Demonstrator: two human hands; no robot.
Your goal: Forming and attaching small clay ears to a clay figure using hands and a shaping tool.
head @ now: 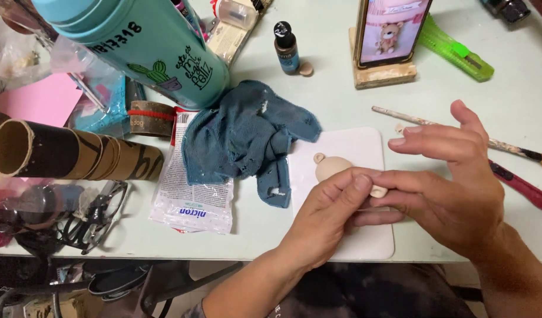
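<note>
A small beige clay piece (379,191) is pinched between the left hand (329,215) and the right hand (453,188), the fingers of both closed narrowly on it. It is held just above a white mat (365,147), near the mat's middle. At 10 o'clock from the piece, touching the left fingers, a larger clay head (330,166) with a small round ear is seen lying on the mat.

At 9 o'clock from the mat a crumpled blue cloth (247,135) is spread, overlapping the mat's edge and a clear packet (191,200). At 3 o'clock from the right hand a red tool (527,189) lies, and at 1 o'clock a brush (506,147) is laid slantwise, partly hidden by the fingers.

At 12 o'clock from the mat a phone (389,29) is propped on a wooden block (383,75); a green cutter (456,50) lies beside it at 3 o'clock, a small paint bottle (286,47) at 9 o'clock. A teal bottle (147,47) lies at 10 o'clock from the cloth, and a cardboard tube (70,154) at 9 o'clock.
</note>
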